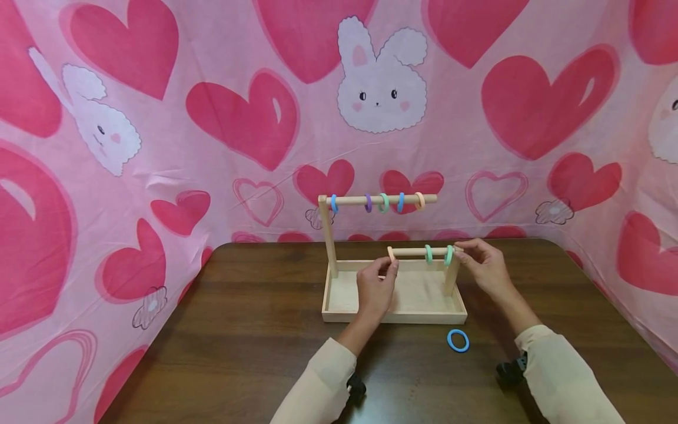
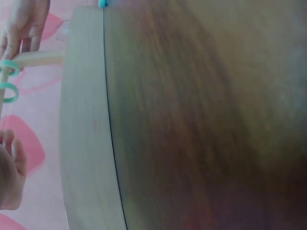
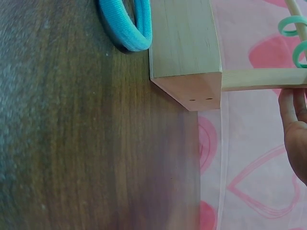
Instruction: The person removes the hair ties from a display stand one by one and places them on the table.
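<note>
A wooden rack has a short lower rod [image 1: 410, 252] on its right post [image 1: 452, 280]. At that rod's free left end my left hand [image 1: 375, 290] pinches a peach hair tie [image 1: 391, 254] between thumb and fingers. Two mint green hair ties [image 1: 429, 255] hang farther right on the same rod. My right hand [image 1: 488, 270] grips the top of the right post, where the rod joins it. In the right wrist view, fingers [image 3: 288, 108] of that hand lie against the post's outer side. The left wrist view catches only part of the left hand [image 2: 12, 172].
Blue, purple, green and peach hair ties hang along the higher rod [image 1: 349, 201]. Below is the rack's shallow tray [image 1: 394, 318]. A loose blue hair tie [image 1: 458, 351] lies on the brown table [image 1: 254, 330] in front of the tray's right corner. A pink heart-patterned cloth [image 1: 307, 135] hangs behind.
</note>
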A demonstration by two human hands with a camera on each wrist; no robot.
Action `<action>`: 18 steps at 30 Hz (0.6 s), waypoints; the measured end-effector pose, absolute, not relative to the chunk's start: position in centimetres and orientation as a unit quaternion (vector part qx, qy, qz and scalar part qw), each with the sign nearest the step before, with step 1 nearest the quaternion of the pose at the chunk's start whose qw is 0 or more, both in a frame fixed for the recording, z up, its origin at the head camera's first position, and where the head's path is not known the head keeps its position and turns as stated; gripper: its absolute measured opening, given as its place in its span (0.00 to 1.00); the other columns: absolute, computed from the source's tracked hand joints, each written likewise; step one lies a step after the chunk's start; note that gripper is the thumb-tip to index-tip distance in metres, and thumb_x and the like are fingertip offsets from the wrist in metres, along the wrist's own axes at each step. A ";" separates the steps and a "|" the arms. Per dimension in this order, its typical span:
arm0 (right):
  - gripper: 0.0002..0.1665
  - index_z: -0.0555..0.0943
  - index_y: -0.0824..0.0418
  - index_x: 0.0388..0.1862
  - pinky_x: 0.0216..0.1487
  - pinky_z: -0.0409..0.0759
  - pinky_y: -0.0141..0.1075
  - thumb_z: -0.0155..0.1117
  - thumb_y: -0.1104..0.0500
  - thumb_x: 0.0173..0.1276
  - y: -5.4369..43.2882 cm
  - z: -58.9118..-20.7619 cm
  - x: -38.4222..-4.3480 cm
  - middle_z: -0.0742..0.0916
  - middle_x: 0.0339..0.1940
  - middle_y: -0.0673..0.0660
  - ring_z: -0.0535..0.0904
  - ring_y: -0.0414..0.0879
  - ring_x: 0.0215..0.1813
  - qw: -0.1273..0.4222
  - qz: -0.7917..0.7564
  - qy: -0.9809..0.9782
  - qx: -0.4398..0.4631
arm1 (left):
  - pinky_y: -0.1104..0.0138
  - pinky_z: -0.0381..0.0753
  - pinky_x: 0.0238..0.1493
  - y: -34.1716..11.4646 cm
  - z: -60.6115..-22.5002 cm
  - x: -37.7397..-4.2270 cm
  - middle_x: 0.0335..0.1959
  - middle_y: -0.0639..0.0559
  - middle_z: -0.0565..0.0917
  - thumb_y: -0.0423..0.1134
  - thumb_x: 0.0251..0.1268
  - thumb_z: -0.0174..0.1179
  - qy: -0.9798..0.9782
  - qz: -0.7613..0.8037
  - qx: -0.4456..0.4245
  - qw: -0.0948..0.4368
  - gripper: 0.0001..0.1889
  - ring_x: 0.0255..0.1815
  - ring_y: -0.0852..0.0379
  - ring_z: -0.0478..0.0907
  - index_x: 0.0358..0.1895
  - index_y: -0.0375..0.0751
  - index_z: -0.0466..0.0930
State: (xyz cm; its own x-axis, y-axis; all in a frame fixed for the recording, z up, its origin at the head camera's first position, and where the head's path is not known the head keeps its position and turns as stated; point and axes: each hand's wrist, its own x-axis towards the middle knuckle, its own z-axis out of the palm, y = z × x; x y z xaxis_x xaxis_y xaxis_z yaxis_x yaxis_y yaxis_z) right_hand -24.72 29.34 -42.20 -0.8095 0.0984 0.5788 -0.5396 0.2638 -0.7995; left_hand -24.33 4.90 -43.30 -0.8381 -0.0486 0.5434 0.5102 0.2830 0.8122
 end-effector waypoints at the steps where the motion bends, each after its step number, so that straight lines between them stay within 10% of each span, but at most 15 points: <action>1: 0.11 0.79 0.80 0.47 0.38 0.79 0.17 0.63 0.78 0.66 29.3 -42.2 -24.7 0.87 0.36 0.29 0.80 0.23 0.37 0.271 0.587 -0.748 0.147 | 0.75 0.81 0.32 4.9 -43.3 -24.2 0.31 0.46 0.90 0.37 0.70 0.65 -0.763 -0.582 -0.151 0.237 0.08 0.31 0.58 0.85 0.43 0.36 0.89; 18: 0.11 0.77 0.84 0.47 0.38 0.79 0.17 0.62 0.79 0.66 29.1 -42.0 -24.5 0.87 0.35 0.30 0.80 0.24 0.36 0.275 0.586 -0.748 0.144 | 0.76 0.80 0.31 4.4 -43.1 -24.1 0.30 0.44 0.90 0.36 0.69 0.65 -0.754 -0.605 -0.119 0.226 0.08 0.29 0.61 0.83 0.42 0.35 0.89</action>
State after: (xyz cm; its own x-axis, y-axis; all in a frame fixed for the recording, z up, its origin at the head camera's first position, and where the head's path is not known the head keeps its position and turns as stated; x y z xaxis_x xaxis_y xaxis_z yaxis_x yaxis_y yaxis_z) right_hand -24.46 29.11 -41.95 -0.8071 0.1077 0.5805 -0.5378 0.2714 -0.7981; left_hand -24.07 4.35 -43.12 -0.8693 -0.0947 0.4852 0.4530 0.2403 0.8585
